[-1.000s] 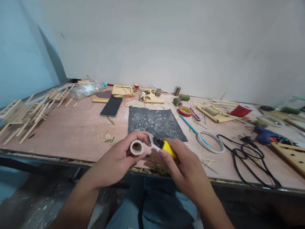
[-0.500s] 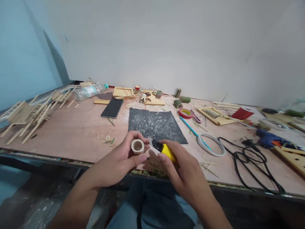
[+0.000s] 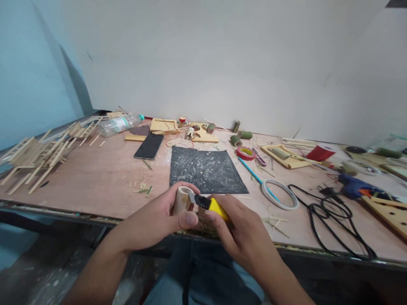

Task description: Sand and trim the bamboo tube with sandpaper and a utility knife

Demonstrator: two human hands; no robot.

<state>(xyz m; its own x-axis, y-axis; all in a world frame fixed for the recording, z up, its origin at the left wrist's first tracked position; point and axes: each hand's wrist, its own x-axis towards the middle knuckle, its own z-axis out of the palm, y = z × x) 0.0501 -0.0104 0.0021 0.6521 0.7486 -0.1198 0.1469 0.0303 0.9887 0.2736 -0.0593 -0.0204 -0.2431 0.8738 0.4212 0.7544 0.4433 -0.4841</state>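
A short pale bamboo tube (image 3: pixel 181 201) stands nearly upright in my left hand (image 3: pixel 162 218), its open end facing up and the fingers wrapped round it. My right hand (image 3: pixel 240 222) grips a yellow and black utility knife (image 3: pixel 219 209). The knife's blade points left and meets the tube's rim on its right side; whether it cuts in there I cannot tell. Just beyond my hands lies a dark sheet of sandpaper (image 3: pixel 206 169), dusted with pale shavings. Both hands are above the table's front edge.
Left are a stick-built model (image 3: pixel 41 154), a plastic bottle (image 3: pixel 119 124) and a phone (image 3: pixel 149 146). To the right lie red tape (image 3: pixel 246 153), a white tape ring (image 3: pixel 294 197), a coiled black cable (image 3: pixel 333 216) and a blue glue gun (image 3: pixel 351 186). Green bamboo pieces (image 3: pixel 244 134) sit at the back.
The tube has tilted from its opening facing me to more upright, showing its side. The knife has moved left and slightly down, bringing its blade to the rim. The view has shifted slightly.
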